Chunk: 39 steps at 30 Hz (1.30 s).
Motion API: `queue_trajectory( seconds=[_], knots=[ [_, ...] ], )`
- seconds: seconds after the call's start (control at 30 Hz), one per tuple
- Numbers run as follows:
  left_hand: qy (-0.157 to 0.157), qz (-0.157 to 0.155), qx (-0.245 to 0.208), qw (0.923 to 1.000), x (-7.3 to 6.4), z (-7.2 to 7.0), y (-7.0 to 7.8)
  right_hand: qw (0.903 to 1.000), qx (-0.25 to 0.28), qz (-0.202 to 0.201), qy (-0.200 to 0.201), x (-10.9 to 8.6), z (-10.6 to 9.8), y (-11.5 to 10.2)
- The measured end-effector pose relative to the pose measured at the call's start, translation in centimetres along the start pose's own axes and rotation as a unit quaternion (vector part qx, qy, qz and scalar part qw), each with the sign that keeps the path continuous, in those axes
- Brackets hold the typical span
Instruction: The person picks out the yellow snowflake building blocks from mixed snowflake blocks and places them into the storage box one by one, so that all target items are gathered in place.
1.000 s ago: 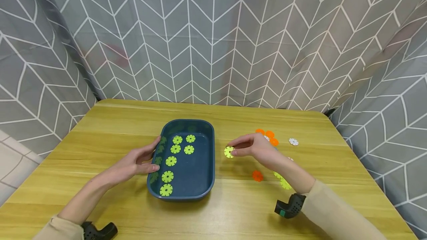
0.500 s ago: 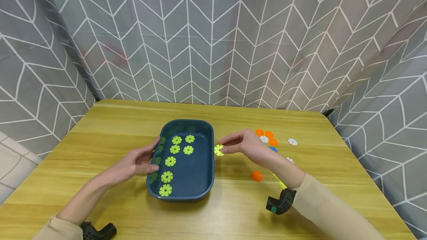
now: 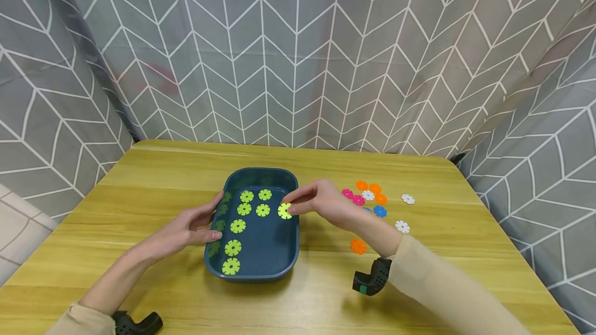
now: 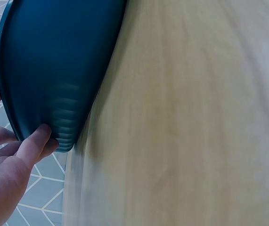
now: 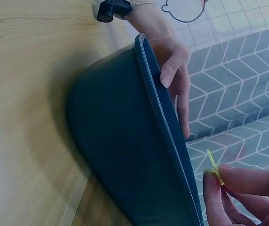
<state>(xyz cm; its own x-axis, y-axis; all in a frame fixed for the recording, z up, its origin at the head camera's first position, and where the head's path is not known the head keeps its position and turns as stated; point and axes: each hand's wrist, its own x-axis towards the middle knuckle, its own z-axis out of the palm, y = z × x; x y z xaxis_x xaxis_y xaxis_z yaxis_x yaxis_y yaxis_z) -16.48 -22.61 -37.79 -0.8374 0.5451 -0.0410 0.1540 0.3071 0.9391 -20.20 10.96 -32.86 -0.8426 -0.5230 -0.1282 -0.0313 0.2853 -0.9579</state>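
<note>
A dark blue plastic tub (image 3: 261,275) stands on the wooden table in the head view. Several yellow-green notched snowflake discs (image 3: 238,226) lie on its floor, mostly along the left side. My left hand (image 3: 193,225) grips the tub's left wall, thumb over the rim; in the left wrist view its fingers (image 4: 35,141) press the outer wall. Over the tub's right side, my right hand (image 3: 323,204) pinches another yellow-green snowflake disc (image 3: 284,211) between thumb and fingertips. The right wrist view shows that disc edge-on (image 5: 211,159), above the tub's rim.
Loose snowflake discs lie on the table to the right: orange (image 3: 358,246), blue (image 3: 380,211), pink (image 3: 346,194) and white (image 3: 407,199). The right forearm passes over this area. A grey patterned curtain (image 3: 298,56) hangs behind the table and at its sides.
My right hand has moved left with the yellow-green snowflake disc, from the table right of the tub to over its right side. My left hand keeps its grip on the tub.
</note>
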Motion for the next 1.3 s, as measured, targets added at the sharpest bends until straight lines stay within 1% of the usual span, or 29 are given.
queue_trajectory(
  seconds=[0.13,0.3,0.5,0.7,1.03,1.2,1.3],
  knots=[
    [0.002,0.001,0.011,0.9999,0.0,0.0,0.0,1.0000,-0.005,-0.002,-0.002,0.6,0.7,-0.2],
    [0.007,0.006,0.020,0.9998,0.1,0.0,-0.1,0.9998,-0.010,0.000,-0.017,1.4,1.2,-0.2],
    [0.005,0.002,0.011,0.9999,0.0,0.0,0.0,0.9993,-0.029,0.002,-0.025,2.1,1.9,-0.2],
    [0.006,0.000,0.019,0.9998,0.0,0.0,-0.1,0.9982,-0.053,-0.001,-0.030,3.1,2.8,-0.4],
    [0.000,0.003,0.006,1.0000,0.0,0.0,-0.1,0.9970,-0.064,0.002,-0.044,4.6,4.0,-0.5],
    [0.006,0.005,0.013,0.9999,0.0,0.0,-0.1,0.9958,-0.073,-0.002,-0.055,5.2,4.2,-0.4],
    [0.005,0.005,0.013,0.9999,0.0,0.0,-0.1,0.9943,-0.084,0.004,-0.066,5.6,4.3,-0.4]
  ],
)
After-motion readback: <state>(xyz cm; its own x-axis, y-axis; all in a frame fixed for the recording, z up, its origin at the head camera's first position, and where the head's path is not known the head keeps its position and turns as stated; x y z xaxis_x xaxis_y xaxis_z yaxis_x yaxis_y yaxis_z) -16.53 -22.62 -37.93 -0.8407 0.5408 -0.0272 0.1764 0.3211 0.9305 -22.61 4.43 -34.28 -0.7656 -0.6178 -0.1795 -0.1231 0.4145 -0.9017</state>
